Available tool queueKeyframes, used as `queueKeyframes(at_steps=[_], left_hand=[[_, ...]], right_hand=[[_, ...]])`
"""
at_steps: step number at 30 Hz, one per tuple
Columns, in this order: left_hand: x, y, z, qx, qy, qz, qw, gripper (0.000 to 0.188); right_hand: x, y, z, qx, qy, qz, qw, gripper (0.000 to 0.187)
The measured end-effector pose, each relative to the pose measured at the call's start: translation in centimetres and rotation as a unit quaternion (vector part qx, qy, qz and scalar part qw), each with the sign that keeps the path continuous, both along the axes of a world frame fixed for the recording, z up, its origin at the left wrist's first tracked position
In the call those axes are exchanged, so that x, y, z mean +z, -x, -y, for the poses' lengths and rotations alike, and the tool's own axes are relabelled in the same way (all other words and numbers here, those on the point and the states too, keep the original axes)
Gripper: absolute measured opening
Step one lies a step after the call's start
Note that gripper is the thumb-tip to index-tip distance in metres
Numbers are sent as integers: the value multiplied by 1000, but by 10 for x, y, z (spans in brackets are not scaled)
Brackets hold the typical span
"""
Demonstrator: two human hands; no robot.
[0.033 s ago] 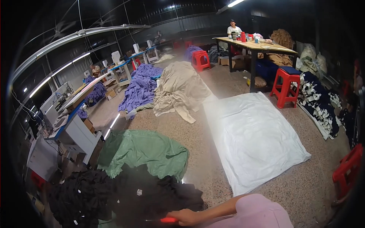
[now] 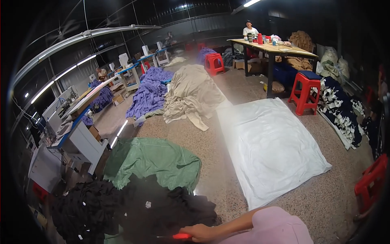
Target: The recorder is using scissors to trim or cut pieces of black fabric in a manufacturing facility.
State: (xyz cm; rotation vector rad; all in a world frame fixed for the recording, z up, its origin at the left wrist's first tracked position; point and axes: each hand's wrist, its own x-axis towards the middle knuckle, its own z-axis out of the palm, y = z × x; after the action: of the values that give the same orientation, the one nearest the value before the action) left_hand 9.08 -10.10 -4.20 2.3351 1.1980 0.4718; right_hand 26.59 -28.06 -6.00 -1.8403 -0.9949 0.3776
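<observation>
My right hand [image 2: 202, 233] is at the bottom edge, its bare forearm coming in from the right below a pink sleeve. Its fingers are closed on a red-handled tool [image 2: 182, 236]. A thin pale strip, perhaps a blade, points left from the handle; the tool's exact kind is unclear. Just beyond and left of this hand lies a heap of black cloth [image 2: 150, 209] dotted with small white tags. Whether the tool touches the cloth cannot be made out. My left hand is out of the picture.
Behind the black heap a green sheet [image 2: 162, 160] covers some floor. A white sheet [image 2: 280, 150] lies to the right. Farther off are beige cloth [image 2: 189, 93], purple cloth [image 2: 148, 91], red stools [image 2: 304, 91], sewing tables [image 2: 77, 118], and a person [image 2: 250, 30] behind a wooden-topped table [image 2: 272, 48].
</observation>
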Motion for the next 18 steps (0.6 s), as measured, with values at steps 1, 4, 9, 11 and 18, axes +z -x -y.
queueKeyframes(at_steps=[1, 4, 9, 11, 18], left_hand=[[-18, 8, 0, 8, -27, -30, 999, 53], [-41, 21, 4, -8, -41, -32, 999, 55], [-24, 24, 7, -126, 27, 114, 985, 40], [-7, 37, -2, -107, 169, 97, 975, 50], [21, 61, -21, -98, 80, -172, 977, 55]], right_hand=[[-10, 6, 4, 6, -11, -8, 1000, 30], [-8, 17, 6, 49, 20, -8, 999, 31], [17, 18, 8, 17, 7, 8, 1000, 30], [1, 10, 13, -37, 17, 47, 998, 33], [29, -4, 36, -91, 65, 25, 993, 28]])
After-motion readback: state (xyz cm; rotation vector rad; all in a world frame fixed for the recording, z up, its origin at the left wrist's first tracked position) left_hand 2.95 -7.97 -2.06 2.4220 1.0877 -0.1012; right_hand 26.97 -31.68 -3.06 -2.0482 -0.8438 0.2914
